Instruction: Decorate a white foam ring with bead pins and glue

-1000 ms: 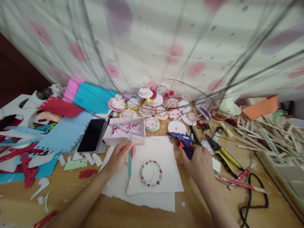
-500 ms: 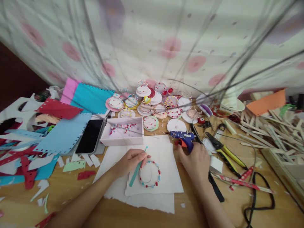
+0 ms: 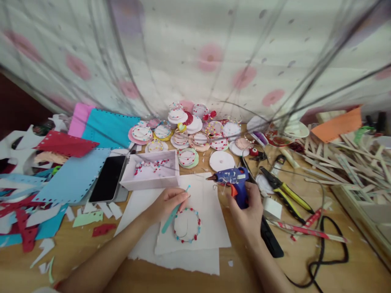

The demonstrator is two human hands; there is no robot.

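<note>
My left hand (image 3: 171,204) pinches a thin teal stick (image 3: 171,217) that slants up through its fingers to a small tip. Just right of it, a ring of red and light-blue beads (image 3: 199,228) lies on white paper (image 3: 210,207). A curved thin line shows inside the ring. My right hand (image 3: 249,215) is wrapped round the handle of a blue glue gun (image 3: 233,177) with an orange trigger. Its nozzle points left, over the right edge of the paper. The palm hides part of the handle.
A white box (image 3: 149,183) of small beads stands behind the paper. Several decorated paper discs (image 3: 200,140) cluster at the back. A phone (image 3: 108,179) and paper scraps (image 3: 23,224) lie left. Yellow-black pliers (image 3: 285,197), a black cord (image 3: 320,252) and wooden sticks (image 3: 336,162) lie right.
My right hand has closed round the glue gun's handle, and the gun sits a little differently. My left hand keeps its hold on the teal stick. The whole view has shifted slightly.
</note>
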